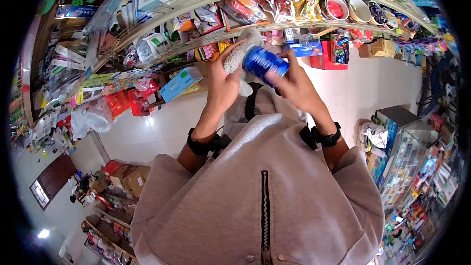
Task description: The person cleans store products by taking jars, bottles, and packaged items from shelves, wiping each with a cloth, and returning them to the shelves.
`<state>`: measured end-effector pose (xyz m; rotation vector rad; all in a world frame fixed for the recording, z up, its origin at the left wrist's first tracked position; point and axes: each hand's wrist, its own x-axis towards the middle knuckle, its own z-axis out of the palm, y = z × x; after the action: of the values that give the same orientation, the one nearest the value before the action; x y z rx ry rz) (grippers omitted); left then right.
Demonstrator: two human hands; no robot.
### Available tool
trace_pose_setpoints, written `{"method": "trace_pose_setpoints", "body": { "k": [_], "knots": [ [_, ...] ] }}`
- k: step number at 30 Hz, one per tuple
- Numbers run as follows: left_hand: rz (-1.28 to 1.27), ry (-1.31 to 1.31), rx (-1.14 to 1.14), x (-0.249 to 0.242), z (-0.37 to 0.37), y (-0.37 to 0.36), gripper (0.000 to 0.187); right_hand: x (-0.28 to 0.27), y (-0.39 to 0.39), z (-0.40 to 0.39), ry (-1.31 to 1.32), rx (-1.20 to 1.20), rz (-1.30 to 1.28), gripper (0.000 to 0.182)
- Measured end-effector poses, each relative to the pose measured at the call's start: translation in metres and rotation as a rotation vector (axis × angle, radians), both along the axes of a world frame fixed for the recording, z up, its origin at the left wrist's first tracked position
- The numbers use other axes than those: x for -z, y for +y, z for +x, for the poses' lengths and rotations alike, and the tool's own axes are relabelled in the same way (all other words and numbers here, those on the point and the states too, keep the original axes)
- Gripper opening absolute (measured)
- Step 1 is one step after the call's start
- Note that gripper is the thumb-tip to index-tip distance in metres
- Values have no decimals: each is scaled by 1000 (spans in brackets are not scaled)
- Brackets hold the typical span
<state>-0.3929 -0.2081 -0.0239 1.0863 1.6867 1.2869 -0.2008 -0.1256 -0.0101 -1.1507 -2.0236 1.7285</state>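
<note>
In front of my chest my right hand (pixel 297 82) grips a blue can (pixel 261 64) with white lettering, tilted and smeared by motion. My left hand (pixel 222 82) is closed around a fluffy pale grey cloth (pixel 234 59). The cloth lies against the can's left end, and part of it hangs below my left fingers. Both hands are held up just before the lower shelf, close to each other. The can's far side and the tips of several fingers are hidden.
Shelves (pixel 216 40) packed with snack bags and tubs curve across the front. Below stand a light blue box (pixel 181 84) and a red box (pixel 327 59). A glass display case (pixel 403 159) is at right; cardboard boxes (pixel 131 180) sit behind left on the tiled floor.
</note>
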Motion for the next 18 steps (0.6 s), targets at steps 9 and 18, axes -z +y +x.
{"method": "trace_pose_setpoints", "body": {
  "k": [9,18],
  "knots": [
    [47,-104,-41,19,4,-4,41,15,-11,-9,200,129,269,74],
    [154,70,53,-20,17,-4,53,11,5,7,310,301,-898,37]
  ]
}}
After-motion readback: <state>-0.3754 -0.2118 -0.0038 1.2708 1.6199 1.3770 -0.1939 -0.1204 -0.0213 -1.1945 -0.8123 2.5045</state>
